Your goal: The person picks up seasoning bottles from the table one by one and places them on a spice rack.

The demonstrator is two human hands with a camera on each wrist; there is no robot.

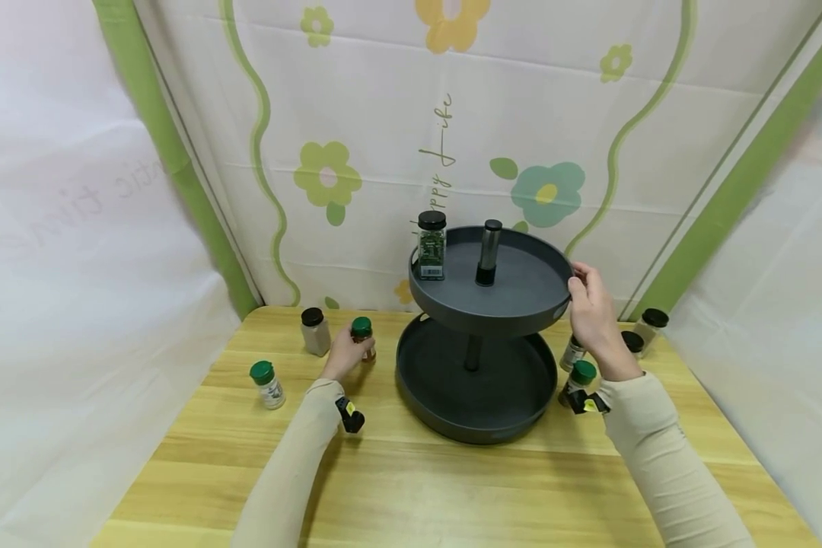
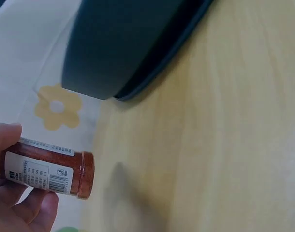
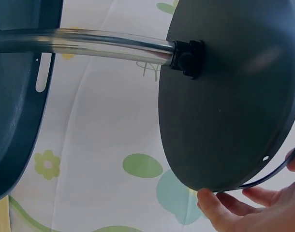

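My left hand point(image 1: 344, 355) holds a spice jar point(image 2: 80, 174) of red powder with a green lid, left of a dark two-tier round tray stand. In the left wrist view its thumb and fingers wrap the jar, which hangs over the table with its shadow below. My right hand point(image 1: 592, 318) grips the right rim of the upper tray point(image 1: 527, 293), thumb at the edge. From the right wrist view, fingertips touch the underside and rim. A tall jar of green herbs point(image 1: 431, 251) with a black lid stands at the upper tray's left. Beneath, the lower tray point(image 1: 476, 407) holds nothing.
At left stand a black-lidded jar point(image 1: 316, 335) and a green-lidded shaker point(image 1: 269, 387). Several more jars, including a green-lidded one point(image 1: 582, 373), cluster right of the stand, partly behind my right arm. A printed curtain point(image 1: 383, 99) encloses the wooden table point(image 1: 411, 487).
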